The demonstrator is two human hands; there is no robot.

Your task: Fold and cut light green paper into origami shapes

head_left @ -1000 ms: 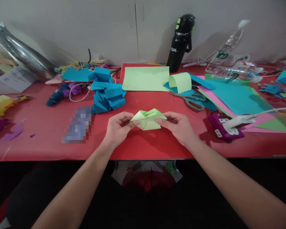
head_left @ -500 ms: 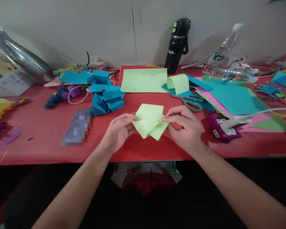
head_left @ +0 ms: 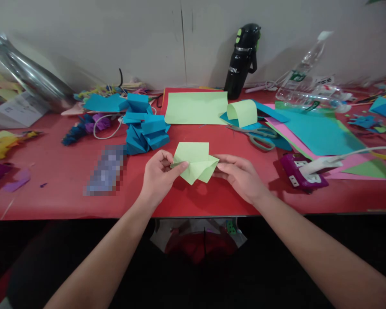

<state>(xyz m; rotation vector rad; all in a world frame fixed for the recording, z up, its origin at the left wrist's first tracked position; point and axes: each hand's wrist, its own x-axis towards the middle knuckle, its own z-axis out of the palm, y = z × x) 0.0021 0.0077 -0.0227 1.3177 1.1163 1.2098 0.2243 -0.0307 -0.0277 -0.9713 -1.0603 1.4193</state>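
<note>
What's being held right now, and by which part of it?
The folded green paper: the left hand pinches its left side. The right hand is at its right corner; whether it grips there can't be told.

Pale-green folded paper [head_left: 193, 165], around it red tabletop [head_left: 196, 204] beneath, blue pleated paper [head_left: 146, 128] to the left, black water bottle [head_left: 239, 64] with white lettering and lime-green button beyond, purple-and-white power strip [head_left: 292, 174] to the right

A pale green paper [head_left: 193, 164] is folded, its squared upper panel smooth, its lower part shaped into overlapping pointed flaps, one corner jutting rightward; it is held to the left of the scissors [head_left: 249, 130] and nearer the viewer
</note>
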